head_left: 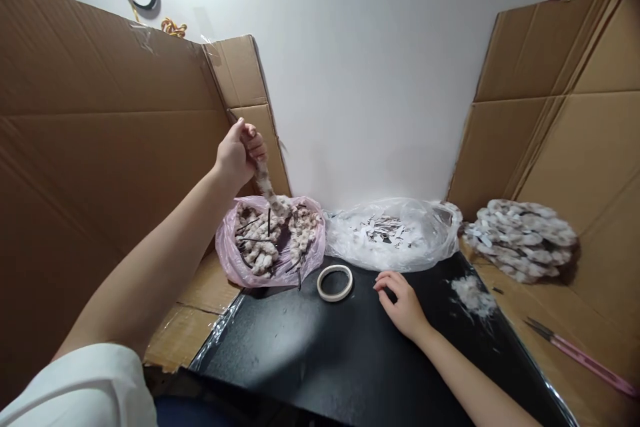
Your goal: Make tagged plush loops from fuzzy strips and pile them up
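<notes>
My left hand (241,152) is raised, its fingers wrapped round one end of a spotted fur strip (264,181). The strip hangs down into an open pink plastic bag (227,260) holding a heap of similar fluffy strips (263,257) with dark thin ends. My right hand (401,303) is low over the black tabletop (320,353), empty, with loosely curved fingers and the thumb apart. A roll of cream tape (335,283) lies between the pink bag and this hand. Behind the hand sits a clear plastic bag (345,237) with small white paper-like pieces (387,230) in it.
On the right, a stack of bundled fur strips (523,240) leans by the cardboard wall (575,140). Loose white fluff (473,297) lies on the table's right side. Pink-handled tweezers or snips (583,357) rest farther right. Another cardboard wall (110,120) stands on the left.
</notes>
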`<state>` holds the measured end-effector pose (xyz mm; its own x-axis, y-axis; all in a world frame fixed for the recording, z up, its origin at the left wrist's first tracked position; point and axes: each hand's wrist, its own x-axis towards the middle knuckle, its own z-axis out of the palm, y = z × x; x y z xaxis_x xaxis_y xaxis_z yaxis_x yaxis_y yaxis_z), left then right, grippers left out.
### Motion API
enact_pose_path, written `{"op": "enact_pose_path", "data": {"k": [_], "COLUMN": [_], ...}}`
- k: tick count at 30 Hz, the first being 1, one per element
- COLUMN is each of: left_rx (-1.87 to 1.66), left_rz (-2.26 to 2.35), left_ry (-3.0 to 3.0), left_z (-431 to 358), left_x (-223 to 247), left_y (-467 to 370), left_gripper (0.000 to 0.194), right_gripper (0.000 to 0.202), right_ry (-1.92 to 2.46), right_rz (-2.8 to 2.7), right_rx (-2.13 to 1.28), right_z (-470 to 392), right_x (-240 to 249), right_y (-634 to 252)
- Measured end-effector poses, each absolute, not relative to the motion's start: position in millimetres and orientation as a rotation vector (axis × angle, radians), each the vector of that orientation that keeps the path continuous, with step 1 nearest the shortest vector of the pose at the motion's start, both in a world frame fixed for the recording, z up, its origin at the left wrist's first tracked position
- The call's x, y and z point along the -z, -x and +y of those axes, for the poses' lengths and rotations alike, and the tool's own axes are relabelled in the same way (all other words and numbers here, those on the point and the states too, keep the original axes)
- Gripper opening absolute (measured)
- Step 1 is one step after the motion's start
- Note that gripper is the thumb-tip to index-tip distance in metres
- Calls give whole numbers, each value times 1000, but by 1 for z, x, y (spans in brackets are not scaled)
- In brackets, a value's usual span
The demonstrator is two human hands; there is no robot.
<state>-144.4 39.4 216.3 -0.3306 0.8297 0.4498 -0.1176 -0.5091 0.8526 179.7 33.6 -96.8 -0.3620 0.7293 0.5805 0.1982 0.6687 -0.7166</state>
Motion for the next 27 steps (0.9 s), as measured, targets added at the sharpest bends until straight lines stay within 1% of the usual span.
{"op": "enact_pose_path", "data": {"k": [2,3,6,8,10,11,15,19,23,27], "left_rx": [-1813,-1773,-1700,-1723,-1760,-1761,-1740,-1713,-1689,-1703], "left_rz": [846,795,633,501,417,407,417,466,497,481], "left_ry": [-1195,-1172,-1090,-987,-873,-848,-726,-616,-513,-445], "left_z": [24,19,12,17,27,33,50,50,43,40], "left_x": [-218,-215,-193,-172,-147,-133,-74,-22,7,21], "left_y": [116,103,69,56,49,47,53,73,95,112], "left_gripper": [45,46,46,45,44,44,42,40,42,41], "right_gripper": [6,6,26,43,49,48,44,35,32,19], "right_ry": [711,704,645,479,399,408,545,653,737,826], "right_rz": [-1794,-1738,-1588,-1383,-1262,-1225,-1190,-1325,-1561,-1695], "right_rx": [-838,-928,-1221,-1612,-1846,-1884,-1778,-1652,-1411,-1003], "right_z": [32,29,19,12,10,10,23,35,41,43], "right_x": [84,76,48,35,28,28,41,59,71,80], "right_y": [-171,-165,-136,-115,-100,-95,-102,-125,-149,-177]}}
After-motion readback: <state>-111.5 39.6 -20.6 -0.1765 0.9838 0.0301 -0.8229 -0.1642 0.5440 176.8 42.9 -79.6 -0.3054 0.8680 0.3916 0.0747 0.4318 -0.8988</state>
